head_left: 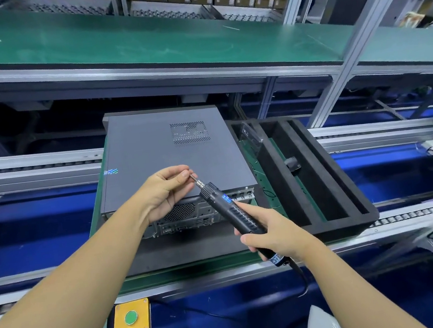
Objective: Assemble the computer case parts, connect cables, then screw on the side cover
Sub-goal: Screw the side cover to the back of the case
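Right hand (272, 235) grips screwdriver (233, 214), shaft angled up-left; left hand (165, 192) pinches at its tip (194, 178), probably a screw; case (169, 156) rear edge just below.

computer case (158, 155) on the conveyor pallet (197, 270), foam tray (337, 219) just right, button box (131, 320) in front

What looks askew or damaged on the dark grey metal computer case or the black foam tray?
Nothing stands out. The dark grey metal computer case lies flat, cover seated evenly, undented. The black foam tray beside it looks intact. The left hand pinches the tip of the black electric screwdriver; the right hand grips its handle.
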